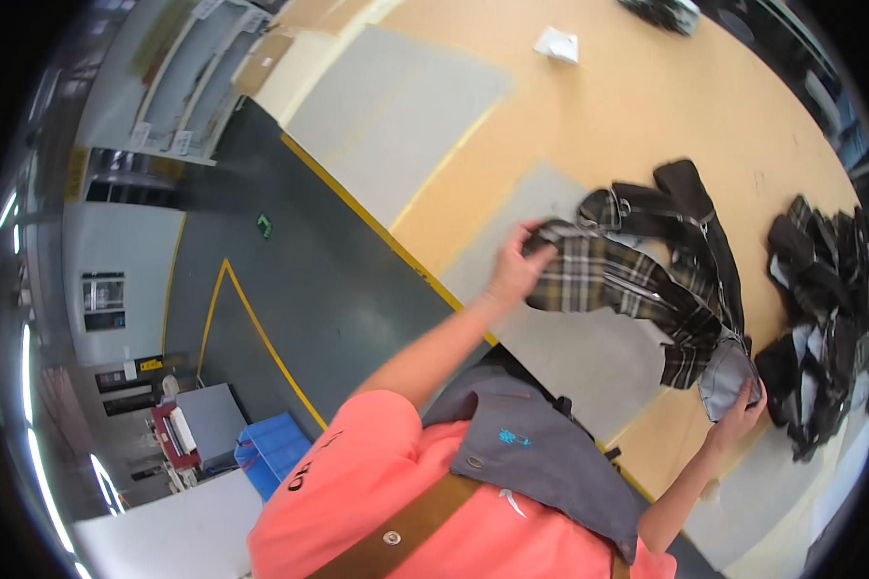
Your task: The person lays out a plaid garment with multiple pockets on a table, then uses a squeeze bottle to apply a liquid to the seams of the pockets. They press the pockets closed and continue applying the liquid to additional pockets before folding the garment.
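A plaid fabric piece [589, 275] in black, olive and white lies on the table before me, with black bands and what look like zips along it. Its left end is pinched between the thumb and fingers of my left hand [517, 270]. On the right, my right hand [741, 413] grips a grey lining-like part [724, 378] of the same piece, fingers closed at its edge. A black strip [690, 193] curves along the far side of the plaid. Whether the piece is a bag or a garment, I cannot tell.
A heap of similar dark plaid pieces [816, 309] lies at the right of the wooden table [637, 106]. Farther off are a small white packet [557, 44] and a dark bundle [661, 13]. Left are shelves [188, 87], a blue bin [278, 452] and the yellow-lined floor [328, 280].
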Motion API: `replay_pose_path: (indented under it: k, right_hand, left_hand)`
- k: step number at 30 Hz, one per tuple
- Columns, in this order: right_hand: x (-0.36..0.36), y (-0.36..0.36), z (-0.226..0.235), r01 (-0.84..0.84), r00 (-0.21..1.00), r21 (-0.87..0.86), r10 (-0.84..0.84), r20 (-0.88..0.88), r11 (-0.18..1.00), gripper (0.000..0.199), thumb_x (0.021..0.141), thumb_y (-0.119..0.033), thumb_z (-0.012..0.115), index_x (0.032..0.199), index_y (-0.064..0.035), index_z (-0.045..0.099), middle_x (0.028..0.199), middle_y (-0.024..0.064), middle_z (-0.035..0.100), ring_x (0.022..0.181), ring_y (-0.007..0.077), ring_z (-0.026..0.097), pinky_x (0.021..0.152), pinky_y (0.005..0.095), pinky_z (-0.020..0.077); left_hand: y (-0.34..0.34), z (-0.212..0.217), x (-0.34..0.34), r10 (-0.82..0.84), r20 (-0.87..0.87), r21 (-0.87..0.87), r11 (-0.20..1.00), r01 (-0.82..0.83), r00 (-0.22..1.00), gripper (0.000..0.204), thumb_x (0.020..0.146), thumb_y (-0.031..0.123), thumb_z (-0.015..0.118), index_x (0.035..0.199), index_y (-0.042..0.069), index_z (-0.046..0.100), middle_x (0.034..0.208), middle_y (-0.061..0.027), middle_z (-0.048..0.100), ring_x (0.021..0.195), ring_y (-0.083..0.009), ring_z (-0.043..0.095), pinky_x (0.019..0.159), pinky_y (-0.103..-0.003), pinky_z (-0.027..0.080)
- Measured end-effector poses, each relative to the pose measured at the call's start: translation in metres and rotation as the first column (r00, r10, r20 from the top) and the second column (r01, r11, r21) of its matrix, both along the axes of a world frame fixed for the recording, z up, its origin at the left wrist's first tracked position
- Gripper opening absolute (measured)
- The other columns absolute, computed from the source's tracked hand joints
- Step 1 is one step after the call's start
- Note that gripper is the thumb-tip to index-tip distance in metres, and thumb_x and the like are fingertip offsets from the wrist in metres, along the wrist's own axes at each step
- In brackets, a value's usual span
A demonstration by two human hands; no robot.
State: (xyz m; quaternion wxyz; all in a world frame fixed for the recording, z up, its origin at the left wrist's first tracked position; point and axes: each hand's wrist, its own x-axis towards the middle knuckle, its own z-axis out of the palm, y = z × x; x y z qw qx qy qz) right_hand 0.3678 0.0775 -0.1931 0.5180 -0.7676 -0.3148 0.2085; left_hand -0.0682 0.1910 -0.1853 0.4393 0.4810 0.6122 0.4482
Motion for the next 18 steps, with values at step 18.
replay_pose_path:
  k: [18]
  right_hand:
    - [-0.165,-0.135,-0.029,-0.153,0.874,-0.295,0.268,0.404,0.943,0.057,0.081,-0.028,0.072,0.128,-0.0068,0.049,0.120,0.0130,0.051,0.109,0.0290,0.049,0.093,0.0399,0.0380]
  left_hand:
    - [-0.062,-0.069,-0.094,-0.052,-0.663,0.035,0.994,0.100,0.747,0.059,0.074,0.027,0.077,0.124,0.007,0.052,0.103,-0.0136,0.058,0.098,-0.0305,0.053,0.087,-0.041,0.043]
